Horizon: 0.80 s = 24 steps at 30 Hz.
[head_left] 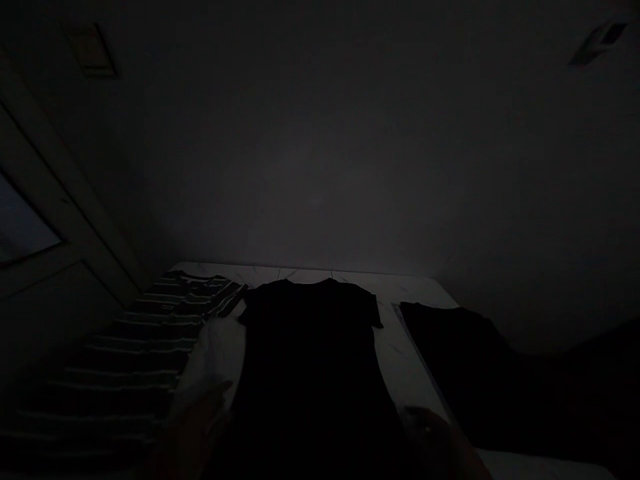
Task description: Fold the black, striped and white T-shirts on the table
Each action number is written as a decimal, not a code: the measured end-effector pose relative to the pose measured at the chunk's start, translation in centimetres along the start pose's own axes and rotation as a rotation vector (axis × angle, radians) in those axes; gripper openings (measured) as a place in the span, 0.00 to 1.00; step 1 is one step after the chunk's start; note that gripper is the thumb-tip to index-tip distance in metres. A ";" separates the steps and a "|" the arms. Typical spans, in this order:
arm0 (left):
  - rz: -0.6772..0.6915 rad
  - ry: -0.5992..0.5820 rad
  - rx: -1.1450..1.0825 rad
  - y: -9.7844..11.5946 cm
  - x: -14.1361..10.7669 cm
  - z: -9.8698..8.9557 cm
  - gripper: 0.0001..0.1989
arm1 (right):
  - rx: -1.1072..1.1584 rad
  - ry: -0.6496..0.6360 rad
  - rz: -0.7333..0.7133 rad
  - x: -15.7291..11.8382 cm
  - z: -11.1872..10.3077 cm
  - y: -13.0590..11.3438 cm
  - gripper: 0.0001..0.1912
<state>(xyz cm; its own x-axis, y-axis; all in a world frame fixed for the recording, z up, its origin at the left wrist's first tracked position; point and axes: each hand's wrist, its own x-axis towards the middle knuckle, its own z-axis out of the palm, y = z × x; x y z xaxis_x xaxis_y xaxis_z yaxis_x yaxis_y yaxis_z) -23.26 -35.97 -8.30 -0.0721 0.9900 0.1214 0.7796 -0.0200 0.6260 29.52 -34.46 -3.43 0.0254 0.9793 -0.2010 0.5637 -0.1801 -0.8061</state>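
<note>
"Because the light is so poor, where exactly does the black shirt [310,360] lie?"

"Flat in the middle of the tabletop [400,360], neckline at the far end, between a striped shirt [135,347] on the left and a dark garment [465,373] on the right."

"And the grip?"

"The left hand [203,407] is by the black shirt's left edge, the right hand [430,430] by its right. Whether either hand holds fabric, one cannot tell; both are murky."

"What could go wrong?"

"An uneven pull might skew or crease it. Its left sleeve sits just beside the striped one's, so a careless sweep could rumple both. In this gloom, black edges could easily be missed."
</note>
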 end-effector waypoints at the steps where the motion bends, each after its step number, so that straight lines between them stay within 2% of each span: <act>1: 0.063 -0.002 0.034 1.0 2.7 -0.3 0.23 | -0.050 0.023 -0.046 1.9 -0.6 -0.9 0.27; 3: 0.183 0.002 0.114 3.3 8.7 -0.2 0.22 | -0.147 0.092 -0.194 6.4 -1.0 -3.3 0.26; 6: 0.304 0.034 0.226 6.6 17.3 1.4 0.22 | -0.345 0.123 -0.330 14.3 0.6 -7.7 0.24; 8: 0.368 0.064 0.309 7.9 21.7 3.1 0.22 | -0.489 0.149 -0.378 19.0 2.6 -10.3 0.24; 10: 0.387 0.049 0.409 8.5 24.9 4.7 0.23 | -0.528 0.156 -0.412 22.8 4.4 -11.8 0.25; 13: 0.313 -0.014 0.565 8.1 27.6 6.0 0.26 | -0.618 0.121 -0.419 26.2 5.6 -11.7 0.26; 16: 0.236 -0.059 0.641 7.2 29.0 6.3 0.31 | -0.821 0.058 -0.344 27.8 4.9 -9.5 0.36; 20: 0.264 -0.086 0.633 6.6 30.5 6.6 0.33 | -0.902 0.011 -0.347 29.1 3.5 -7.5 0.42; 24: 0.278 -0.075 0.612 6.4 31.9 7.2 0.33 | -0.893 0.009 -0.382 30.7 3.1 -7.4 0.43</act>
<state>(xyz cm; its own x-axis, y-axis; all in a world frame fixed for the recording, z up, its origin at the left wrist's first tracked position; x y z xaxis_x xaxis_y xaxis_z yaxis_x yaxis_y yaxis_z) -16.05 -3.51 -5.94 0.2082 0.9670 0.1470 0.9764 -0.2143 0.0273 23.59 -3.31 -5.40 -0.2852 0.9584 -0.0064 0.9542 0.2833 -0.0962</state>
